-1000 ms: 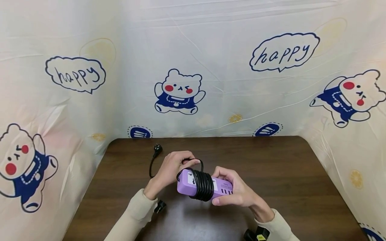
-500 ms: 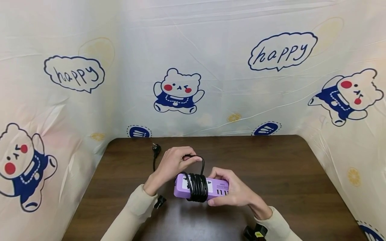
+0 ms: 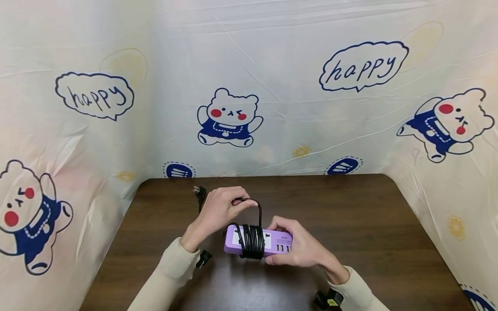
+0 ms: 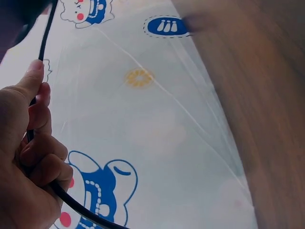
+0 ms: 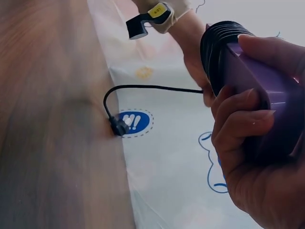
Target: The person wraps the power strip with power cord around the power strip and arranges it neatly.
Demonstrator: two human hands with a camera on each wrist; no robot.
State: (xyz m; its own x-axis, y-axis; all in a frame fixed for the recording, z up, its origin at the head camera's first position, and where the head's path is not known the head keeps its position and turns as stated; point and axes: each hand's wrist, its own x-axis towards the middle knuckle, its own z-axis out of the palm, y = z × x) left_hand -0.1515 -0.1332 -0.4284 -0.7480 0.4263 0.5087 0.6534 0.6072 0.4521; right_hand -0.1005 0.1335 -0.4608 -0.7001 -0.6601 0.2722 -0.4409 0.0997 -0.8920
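Note:
A purple power strip (image 3: 232,246) has black cord (image 3: 253,242) wound in several turns round its middle. My right hand (image 3: 301,245) grips the strip's right end, thumb on the near side and fingers on the far side. Above the strip's left part, my left hand (image 3: 221,207) pinches the cord, which rises from the coil in a small arch. In the left wrist view the left fingers (image 4: 45,157) are curled round the cord (image 4: 78,207). The cord's free end, with a black plug (image 3: 200,192), extends beyond the left hand; the right wrist view also shows this plug (image 5: 119,126).
A dark wooden table (image 3: 350,207) lies under the hands. Behind it and at both sides hangs a pale sheet (image 3: 288,108) printed with bears. Black devices are worn at the left wrist (image 3: 204,258) and right wrist (image 3: 328,299).
The left hand has risen slightly and moved a little left, holding the cord, whose arch above the coil is taller. The strip has shifted slightly left and turned more level. The plug has swung slightly.

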